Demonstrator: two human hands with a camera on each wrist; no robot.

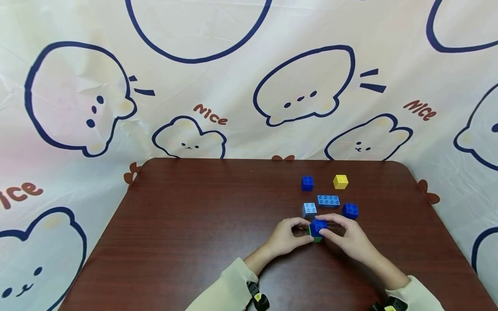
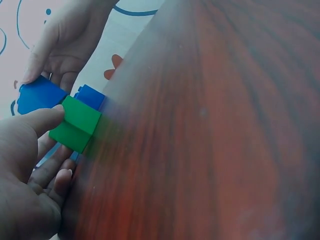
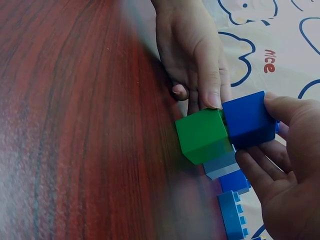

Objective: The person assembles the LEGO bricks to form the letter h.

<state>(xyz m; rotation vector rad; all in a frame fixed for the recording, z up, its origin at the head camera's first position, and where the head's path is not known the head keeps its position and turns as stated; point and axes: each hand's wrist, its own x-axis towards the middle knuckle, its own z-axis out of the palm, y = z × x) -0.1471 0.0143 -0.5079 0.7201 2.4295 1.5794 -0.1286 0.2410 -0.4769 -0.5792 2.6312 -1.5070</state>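
Observation:
A green toy building brick (image 3: 202, 136) is pinched between the thumb and fingers of my left hand (image 1: 285, 236). My right hand (image 1: 352, 239) grips a dark blue brick (image 3: 251, 120) by its sides. The two bricks meet, blue against the green one's studded side; whether they are fully pressed together I cannot tell. In the head view the blue brick is on top and hides most of the green. Just behind the hands stands a light blue brick (image 1: 309, 210), with another dark blue brick (image 1: 350, 211) beyond the right fingers.
Farther back on the brown table (image 1: 194, 207) lie a long blue brick (image 1: 328, 201), a dark blue brick (image 1: 307, 183) and a yellow brick (image 1: 340, 182). A cartoon-printed cloth (image 1: 241, 95) hangs behind the table's far edge.

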